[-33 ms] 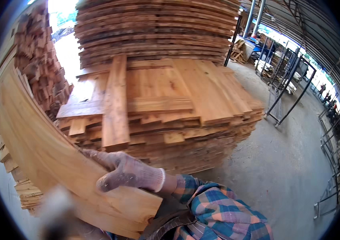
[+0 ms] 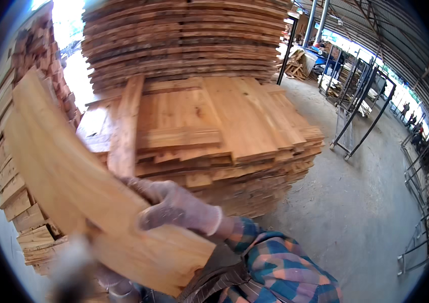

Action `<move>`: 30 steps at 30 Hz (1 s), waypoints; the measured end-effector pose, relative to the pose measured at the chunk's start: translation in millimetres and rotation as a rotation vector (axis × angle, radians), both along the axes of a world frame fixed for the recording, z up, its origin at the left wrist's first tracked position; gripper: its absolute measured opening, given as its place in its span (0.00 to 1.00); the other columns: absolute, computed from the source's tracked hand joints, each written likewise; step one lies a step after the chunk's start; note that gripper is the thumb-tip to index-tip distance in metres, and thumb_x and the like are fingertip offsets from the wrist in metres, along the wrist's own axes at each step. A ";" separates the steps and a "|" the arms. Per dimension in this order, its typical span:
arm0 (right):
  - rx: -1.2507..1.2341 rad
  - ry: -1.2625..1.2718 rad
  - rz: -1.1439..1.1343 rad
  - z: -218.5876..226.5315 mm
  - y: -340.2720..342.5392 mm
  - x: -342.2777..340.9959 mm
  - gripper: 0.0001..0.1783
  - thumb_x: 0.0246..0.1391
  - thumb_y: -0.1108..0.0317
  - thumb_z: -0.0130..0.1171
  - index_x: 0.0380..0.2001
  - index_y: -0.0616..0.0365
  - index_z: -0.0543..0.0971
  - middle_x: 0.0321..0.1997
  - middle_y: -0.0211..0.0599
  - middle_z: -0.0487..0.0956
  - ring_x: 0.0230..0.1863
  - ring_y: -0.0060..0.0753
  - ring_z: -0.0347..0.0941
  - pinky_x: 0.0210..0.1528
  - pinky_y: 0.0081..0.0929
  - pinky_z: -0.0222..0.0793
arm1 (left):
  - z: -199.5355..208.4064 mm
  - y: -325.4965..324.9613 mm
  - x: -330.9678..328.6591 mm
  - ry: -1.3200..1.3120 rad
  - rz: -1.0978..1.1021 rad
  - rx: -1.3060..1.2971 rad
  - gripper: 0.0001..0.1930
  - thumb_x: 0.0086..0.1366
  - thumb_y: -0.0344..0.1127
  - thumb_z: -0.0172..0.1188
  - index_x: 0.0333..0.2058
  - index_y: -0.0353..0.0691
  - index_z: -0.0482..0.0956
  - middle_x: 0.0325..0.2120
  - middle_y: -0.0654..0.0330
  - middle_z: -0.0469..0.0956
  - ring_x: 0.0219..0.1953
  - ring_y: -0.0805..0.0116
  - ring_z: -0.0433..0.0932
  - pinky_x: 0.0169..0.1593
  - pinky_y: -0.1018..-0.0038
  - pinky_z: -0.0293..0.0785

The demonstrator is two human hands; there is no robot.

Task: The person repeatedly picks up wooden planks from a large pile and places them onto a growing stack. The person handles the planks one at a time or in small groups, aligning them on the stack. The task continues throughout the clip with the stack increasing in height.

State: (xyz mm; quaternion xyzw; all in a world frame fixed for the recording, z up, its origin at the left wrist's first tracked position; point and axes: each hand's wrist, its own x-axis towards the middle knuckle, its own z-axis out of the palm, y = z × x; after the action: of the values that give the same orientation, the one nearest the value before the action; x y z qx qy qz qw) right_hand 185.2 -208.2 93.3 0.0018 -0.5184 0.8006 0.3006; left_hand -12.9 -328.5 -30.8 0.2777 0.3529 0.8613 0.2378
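A long, smooth, light-brown wooden board (image 2: 98,197) runs from near my body up to the far left, above a pile of boards. My right hand (image 2: 181,207), in a dusty pale glove, is closed on its right edge near the close end. The thumb lies over the top face and the other fingers go round the edge. Low in the view, my gloved left hand (image 2: 113,283) is at the board's left edge. Its fingers are hidden by the board and a blurred shape, so its grip does not show.
Ahead stands a low stack of planks (image 2: 255,121), with a taller stack (image 2: 184,40) behind it. Another pile of boards (image 2: 15,202) lies along the left. Metal rack carts (image 2: 361,111) stand on the concrete floor (image 2: 320,202) to the right. A blurred grey shape (image 2: 73,270) is close at lower left.
The board's far end now shows higher against the left pile, and its near end is slightly farther right. My right hand has shifted right with it. More of my left hand shows.
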 end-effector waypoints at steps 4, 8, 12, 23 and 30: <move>0.056 -0.164 -0.331 16.2 44.3 174.5 0.44 0.50 0.65 0.66 0.67 0.65 0.59 0.60 0.38 0.73 0.57 0.24 0.69 0.59 0.23 0.65 | 46.7 101.0 131.2 0.484 -0.203 -0.115 0.20 0.67 0.46 0.52 0.51 0.38 0.72 0.53 0.51 0.72 0.55 0.64 0.71 0.60 0.65 0.70; 0.092 -0.371 -0.786 31.7 88.8 328.0 0.34 0.51 0.68 0.64 0.61 0.68 0.69 0.47 0.38 0.80 0.44 0.25 0.76 0.47 0.23 0.73 | 105.0 200.7 292.0 -0.028 -0.766 -0.161 0.18 0.63 0.43 0.56 0.46 0.37 0.74 0.42 0.56 0.78 0.45 0.63 0.78 0.54 0.67 0.77; 0.174 -0.579 -0.914 12.7 167.2 442.3 0.30 0.50 0.64 0.65 0.56 0.65 0.74 0.46 0.43 0.81 0.40 0.34 0.79 0.44 0.25 0.75 | 97.1 294.1 345.4 -0.064 -0.810 -0.335 0.14 0.60 0.37 0.60 0.42 0.37 0.76 0.35 0.55 0.80 0.39 0.62 0.80 0.47 0.69 0.79; 0.716 -1.766 -1.045 -43.6 275.5 489.5 0.51 0.43 0.40 0.66 0.65 0.55 0.61 0.54 0.57 0.75 0.57 0.54 0.73 0.56 0.43 0.70 | 45.7 338.5 348.8 -0.254 -0.993 -0.449 0.15 0.59 0.33 0.62 0.44 0.36 0.76 0.39 0.55 0.80 0.41 0.58 0.80 0.49 0.63 0.79; 0.560 -1.754 -1.072 -31.8 289.1 424.9 0.49 0.44 0.40 0.65 0.60 0.64 0.65 0.55 0.52 0.76 0.57 0.51 0.73 0.55 0.43 0.71 | 44.5 337.7 351.9 -0.230 -0.952 -0.458 0.16 0.61 0.35 0.61 0.46 0.35 0.76 0.41 0.55 0.79 0.42 0.58 0.80 0.49 0.63 0.79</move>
State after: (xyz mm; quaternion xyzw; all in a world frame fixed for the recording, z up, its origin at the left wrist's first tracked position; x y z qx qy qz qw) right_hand 610.1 80.9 61.5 -0.7349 -0.6525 0.1372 0.1241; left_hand 339.0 9.2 13.7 0.2519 0.3383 0.5842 0.6934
